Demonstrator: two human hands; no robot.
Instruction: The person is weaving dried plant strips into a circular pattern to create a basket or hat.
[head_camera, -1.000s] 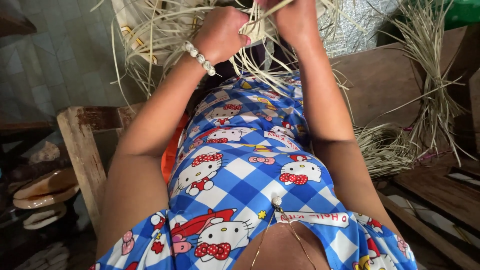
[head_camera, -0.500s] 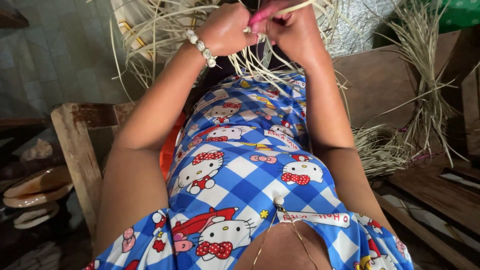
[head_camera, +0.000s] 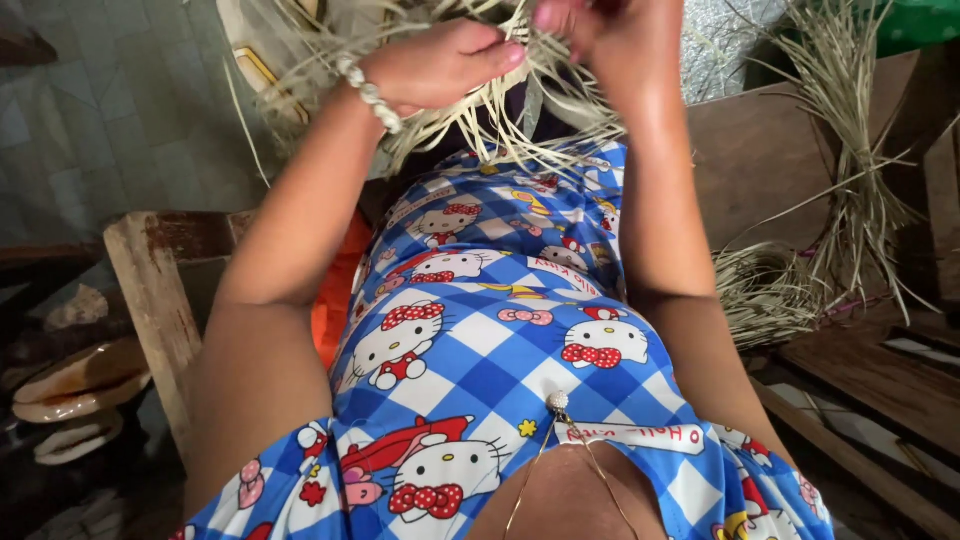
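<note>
At nine o'clock, a stack of pale sandals (head_camera: 70, 395) is being kept low beside a worn wooden post (head_camera: 150, 300). At eleven o'clock, the left hand (head_camera: 440, 65), with a beaded bracelet (head_camera: 370, 95) at its wrist, is being curled around a bundle of dried straw strands (head_camera: 500, 125), the fingers being closed on them. At twelve o'clock, the right hand (head_camera: 610, 30) is being pinched shut on the same strands, just beside the left. The strands are being held above the lap, over a blue checked cartoon-print dress (head_camera: 480, 340), with loose ends being left to hang toward it.

Judged from this, the weaving is being carried on at an early or middle stage: many strands are being left unworked. At three o'clock, more straw (head_camera: 850, 180) is being kept against a wooden board (head_camera: 750, 150), with a coiled bundle (head_camera: 765, 290) below.

The woven piece itself is being cut off by the top edge, so its shape cannot be told; the right fingertips are also being cropped.
</note>
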